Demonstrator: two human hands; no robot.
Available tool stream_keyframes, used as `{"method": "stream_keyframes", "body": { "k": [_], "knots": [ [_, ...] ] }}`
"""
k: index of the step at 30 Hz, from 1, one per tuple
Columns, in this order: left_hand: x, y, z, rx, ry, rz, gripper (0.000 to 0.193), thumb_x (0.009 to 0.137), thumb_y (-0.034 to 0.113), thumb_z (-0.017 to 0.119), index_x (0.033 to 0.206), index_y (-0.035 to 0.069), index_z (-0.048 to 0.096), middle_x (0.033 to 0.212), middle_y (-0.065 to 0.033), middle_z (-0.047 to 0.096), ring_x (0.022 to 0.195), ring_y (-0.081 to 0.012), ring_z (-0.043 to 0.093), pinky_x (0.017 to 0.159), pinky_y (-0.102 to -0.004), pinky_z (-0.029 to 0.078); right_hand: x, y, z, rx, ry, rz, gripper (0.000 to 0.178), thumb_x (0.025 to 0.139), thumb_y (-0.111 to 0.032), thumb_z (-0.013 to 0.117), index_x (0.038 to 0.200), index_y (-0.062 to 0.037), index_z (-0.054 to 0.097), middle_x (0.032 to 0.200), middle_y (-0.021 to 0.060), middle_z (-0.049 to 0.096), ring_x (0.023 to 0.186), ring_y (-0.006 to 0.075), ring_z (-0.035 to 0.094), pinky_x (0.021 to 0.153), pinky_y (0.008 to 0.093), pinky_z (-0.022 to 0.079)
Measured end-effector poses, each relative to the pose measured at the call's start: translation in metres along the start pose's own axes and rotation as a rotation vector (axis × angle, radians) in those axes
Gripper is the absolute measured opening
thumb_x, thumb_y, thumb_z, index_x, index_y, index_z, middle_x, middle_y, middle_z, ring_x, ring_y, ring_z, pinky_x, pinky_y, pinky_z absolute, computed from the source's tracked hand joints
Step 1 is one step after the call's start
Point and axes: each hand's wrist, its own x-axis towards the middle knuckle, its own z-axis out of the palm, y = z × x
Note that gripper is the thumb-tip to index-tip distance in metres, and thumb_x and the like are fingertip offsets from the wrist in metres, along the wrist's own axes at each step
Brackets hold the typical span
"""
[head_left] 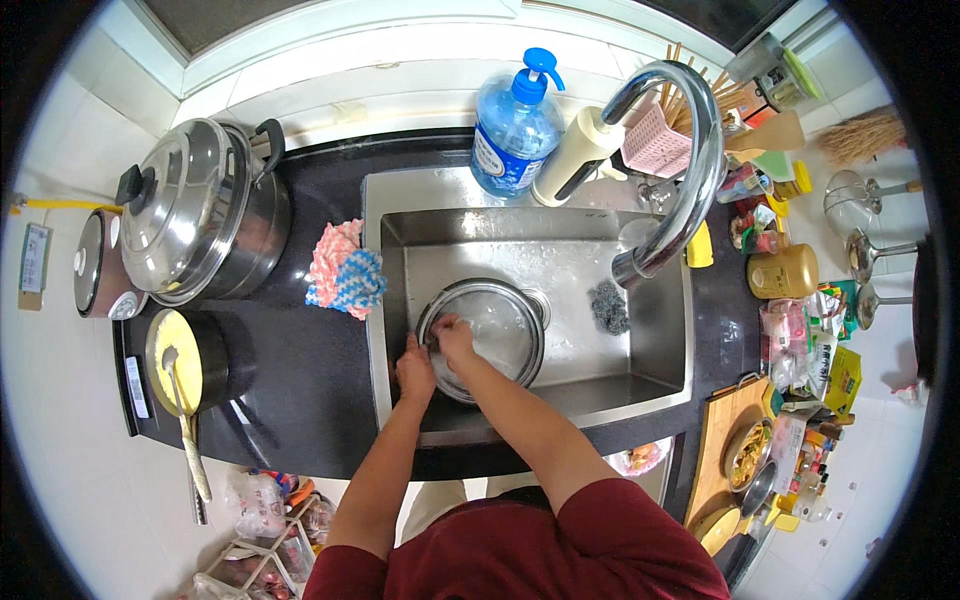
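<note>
A round, shiny steel basin (505, 335) rests in the left part of the steel sink (580, 385), partly covering the drain. My left hand (415, 371) is closed on the basin's left rim. Over the basin's inside, close to that same rim, my right hand (456, 343) has its fingers curled and pressed together. Whatever those fingers hold, if anything, is too small to make out. A dark steel-wool scourer (609, 307) lies on the sink floor right of the basin, below the mouth of the curved chrome faucet (690, 200).
Left of the sink lie pink and blue knitted cloths (345, 270). Beyond them stand a large lidded steamer pot (190, 210) and a pot of yellow food (180, 355) with a spoon. Behind the sink are a blue pump bottle (515, 130) and a cream bottle (578, 155). A cutting board (715, 430) sits at right.
</note>
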Motion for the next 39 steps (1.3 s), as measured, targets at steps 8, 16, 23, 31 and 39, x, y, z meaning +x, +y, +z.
{"method": "stream_keyframes", "body": {
  "k": [8,16,23,31,39],
  "knots": [
    [0.0,0.005,0.001,0.055,0.047,0.034,0.038,0.088,0.015,0.047,0.124,0.003,0.043,0.083,-0.0244,0.061,0.076,-0.0405,0.06,0.068,-0.0481,0.047,-0.039,0.013,-0.075,-0.874,-0.676,-0.38,0.014,0.075,-0.016,0.057,0.079,-0.004,0.063,0.083,0.0195,0.062,0.076,0.0354,0.06,0.067,0.0419,0.047],
    [0.001,0.007,-0.002,0.043,-0.018,-0.013,0.039,0.089,0.016,0.046,0.126,0.004,0.04,0.084,-0.0249,0.061,0.079,-0.0411,0.06,0.071,-0.0484,0.047,-0.015,-0.023,-0.154,-1.523,-0.753,-0.62,0.017,0.075,-0.019,0.054,0.079,-0.0104,0.068,0.09,0.0073,0.065,0.09,0.0288,0.058,0.077,0.042,0.044],
    [-0.001,0.011,-0.006,0.095,-0.062,-0.022,0.038,0.089,0.016,0.047,0.124,0.003,0.041,0.086,-0.026,0.061,0.08,-0.0421,0.06,0.072,-0.0482,0.047,0.036,-0.071,-0.142,-1.952,-0.495,-1.506,0.021,0.074,-0.021,0.054,0.083,-0.0126,0.071,0.096,-0.0016,0.063,0.105,0.0216,0.045,0.088,0.0338,0.034],
    [-0.004,0.012,-0.011,0.009,-0.053,-0.027,0.041,0.088,0.017,0.048,0.126,0.003,0.042,0.089,-0.0287,0.059,0.084,-0.044,0.058,0.075,-0.0499,0.045,0.006,-0.032,-0.145,-1.81,-0.56,-0.799,0.016,0.074,-0.015,0.056,0.079,-0.0096,0.069,0.092,0.0063,0.065,0.095,0.0239,0.054,0.076,0.0372,0.044],
    [-0.002,0.006,0.0,0.094,-0.016,-0.024,0.04,0.088,0.018,0.047,0.126,0.005,0.041,0.087,-0.0247,0.062,0.082,-0.0408,0.06,0.074,-0.048,0.047,-0.02,0.007,-0.11,-1.288,-0.927,-0.372,0.019,0.068,-0.009,0.059,0.084,-0.0011,0.064,0.089,0.0199,0.062,0.088,0.0357,0.06,0.075,0.0413,0.048]
  ]
}}
